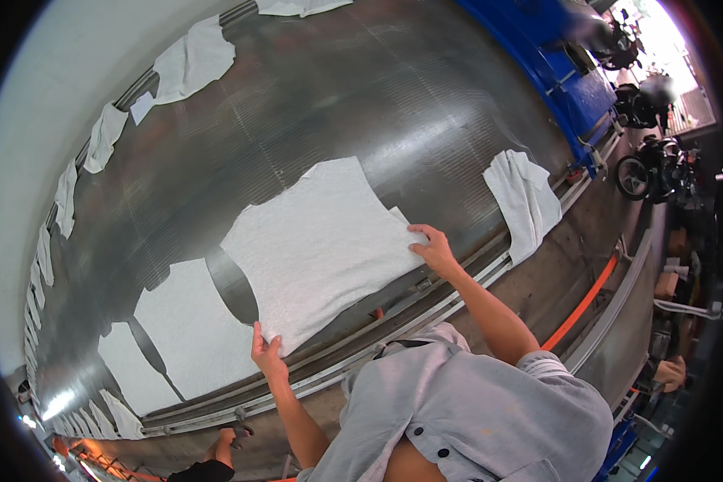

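A large white fabric panel (321, 241), cut in a garment shape with curved sides, lies across the near part of the grey metal table (313, 96). My left hand (271, 361) is at its near left corner, the cloth's edge between thumb and fingers. At the right corner, my right hand (437, 252) pinches the edge, with a small flap of cloth just beyond it. The near edge of the panel hangs slightly curved between both hands. To its left two more white panels lie flat, a wide one (193, 325) and a narrower one (136, 369).
A folded white cloth stack (524, 205) sits at the table's right near edge. More white pieces (194, 60) line the far side. Metal rails (450, 309) run along the near edge. A blue machine frame (570, 96) stands at the right end; another person's arm (223, 450) shows lower left.
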The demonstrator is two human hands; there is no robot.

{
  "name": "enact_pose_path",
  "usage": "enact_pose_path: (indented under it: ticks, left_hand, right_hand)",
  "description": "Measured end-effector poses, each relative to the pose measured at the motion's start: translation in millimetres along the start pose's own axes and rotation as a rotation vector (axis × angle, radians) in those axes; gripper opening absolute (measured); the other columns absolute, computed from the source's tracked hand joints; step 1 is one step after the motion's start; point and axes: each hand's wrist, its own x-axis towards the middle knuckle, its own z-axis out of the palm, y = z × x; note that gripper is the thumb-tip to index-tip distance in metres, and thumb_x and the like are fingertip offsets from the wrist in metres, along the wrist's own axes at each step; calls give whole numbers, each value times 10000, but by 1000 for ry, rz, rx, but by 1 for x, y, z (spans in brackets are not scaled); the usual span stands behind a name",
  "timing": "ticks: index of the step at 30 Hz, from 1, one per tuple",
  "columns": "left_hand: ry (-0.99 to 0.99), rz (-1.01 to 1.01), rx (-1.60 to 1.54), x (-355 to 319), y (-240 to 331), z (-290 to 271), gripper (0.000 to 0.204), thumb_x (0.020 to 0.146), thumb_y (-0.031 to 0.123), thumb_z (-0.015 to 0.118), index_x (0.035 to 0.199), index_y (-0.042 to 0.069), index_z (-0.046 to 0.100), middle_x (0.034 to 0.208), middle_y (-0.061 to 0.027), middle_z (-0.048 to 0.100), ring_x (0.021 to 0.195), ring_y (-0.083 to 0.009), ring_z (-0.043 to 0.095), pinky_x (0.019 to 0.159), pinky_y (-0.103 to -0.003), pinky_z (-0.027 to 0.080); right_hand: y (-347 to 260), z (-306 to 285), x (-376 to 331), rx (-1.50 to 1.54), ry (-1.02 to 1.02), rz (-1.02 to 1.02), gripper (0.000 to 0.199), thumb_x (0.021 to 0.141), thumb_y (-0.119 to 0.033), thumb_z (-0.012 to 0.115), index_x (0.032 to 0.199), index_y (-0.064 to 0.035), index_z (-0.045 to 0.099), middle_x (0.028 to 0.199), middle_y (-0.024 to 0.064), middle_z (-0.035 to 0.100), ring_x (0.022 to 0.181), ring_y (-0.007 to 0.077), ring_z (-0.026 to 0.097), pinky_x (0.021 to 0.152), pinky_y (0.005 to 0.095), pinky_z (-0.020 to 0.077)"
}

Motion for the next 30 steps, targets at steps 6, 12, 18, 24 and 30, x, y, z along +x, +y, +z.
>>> enact_pose_path:
  ticks: [6,12,18,24,30]
  left_hand:
    - [39,-105,295,-3,-11,-14,496,785,-71,701,1262,-28,572,954,-2,588,836,-83,512,730,-243,417]
    - [-23,-12,271,-8,8,-13,241,899,70,649,1113,11,558,927,-6,575,820,-76,488,718,-247,408]
    - [207,42,78,-9,54,18,633,955,237,629,1425,-75,342,1257,-193,562,1111,-244,551,972,-357,429]
    - [146,-121,152,-8,53,1,778,886,238,710,1469,-111,331,1343,-249,549,1171,-313,580,1022,-376,438]
    - [-98,-245,123,-25,-20,-25,284,853,107,731,1104,-5,659,975,-74,692,845,-148,624,797,-298,496]
  right_hand:
    - [-19,1,-19,-349,51,140,490,743,-139,745,1192,8,610,1076,273,678,1061,391,657,962,464,487]
    - [-37,-3,-26,-451,-76,-421,274,808,-101,643,1035,24,555,784,241,655,777,447,643,875,497,517]
    - [-103,3,-32,-256,59,-329,227,919,-125,613,1074,1,504,734,268,612,725,485,611,664,535,482]
    - [-69,-15,-33,-215,108,9,366,856,-199,708,1128,32,625,848,211,684,748,319,669,704,416,505]
    - [-6,-18,-46,-111,-146,361,347,806,-203,747,1018,62,674,827,158,676,730,239,632,683,372,490]
